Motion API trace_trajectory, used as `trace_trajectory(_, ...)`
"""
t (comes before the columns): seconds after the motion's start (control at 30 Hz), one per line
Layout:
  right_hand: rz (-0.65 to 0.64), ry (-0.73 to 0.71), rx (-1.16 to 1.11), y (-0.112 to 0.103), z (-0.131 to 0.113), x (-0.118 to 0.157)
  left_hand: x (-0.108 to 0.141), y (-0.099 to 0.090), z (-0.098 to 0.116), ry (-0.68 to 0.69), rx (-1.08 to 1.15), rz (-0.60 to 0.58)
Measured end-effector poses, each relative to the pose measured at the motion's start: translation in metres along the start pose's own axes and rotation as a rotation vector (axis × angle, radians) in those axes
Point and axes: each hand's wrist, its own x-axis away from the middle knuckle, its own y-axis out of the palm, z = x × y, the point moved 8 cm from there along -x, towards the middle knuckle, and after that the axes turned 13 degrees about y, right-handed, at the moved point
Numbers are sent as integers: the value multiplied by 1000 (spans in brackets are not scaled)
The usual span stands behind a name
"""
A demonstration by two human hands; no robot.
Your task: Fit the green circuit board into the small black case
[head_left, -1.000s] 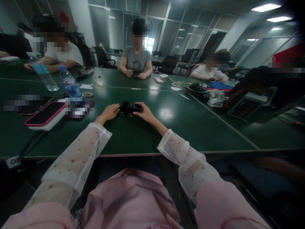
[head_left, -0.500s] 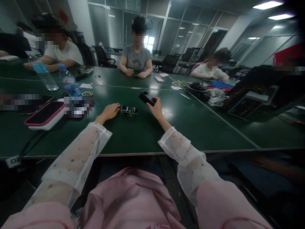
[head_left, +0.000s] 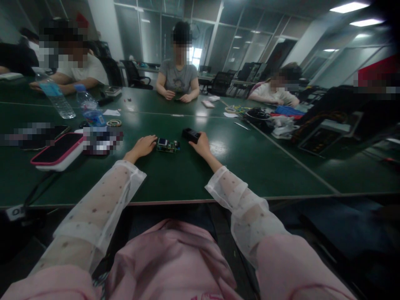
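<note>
A small green circuit board (head_left: 168, 146) with a little screen lies flat on the dark green table (head_left: 175, 179). Just left of it my left hand (head_left: 144, 147) rests on the table, fingers stretched out and holding nothing. To the board's right, my right hand (head_left: 200, 144) grips the right end of a black box-like object (head_left: 189, 134), thumb on the near side. The object is low, at or close to the table surface; whether it touches is hard to tell.
Left are a pink-edged phone on a white case (head_left: 58, 152), two plastic bottles (head_left: 58, 98) and a tape roll (head_left: 114, 123). A thin pen-like item (head_left: 242, 126), cables and white devices (head_left: 284, 126) are right. Several people sit around the table.
My right hand has lowered and turned the black object, which now lies more level. My left hand and the circuit board have hardly moved.
</note>
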Motion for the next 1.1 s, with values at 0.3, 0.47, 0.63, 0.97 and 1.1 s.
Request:
trace_trajectory(0.3,62,-27,-35,-3,1,-1,0,1,1,-9,-4,-18)
trace_trajectory(0.47,73,-11,-66,-5,2,-1,0,-1,3,5,-15,-6)
trace_trajectory(0.63,48,3,-50,-2,3,-3,0,-1,2,-1,-7,-4)
trace_trajectory(0.97,35,34,-41,-1,4,-4,1,-2,2,-2,9,-5)
trace_trajectory(1.1,8,47,-94,-3,-4,-4,1,0,0,6,5,-5)
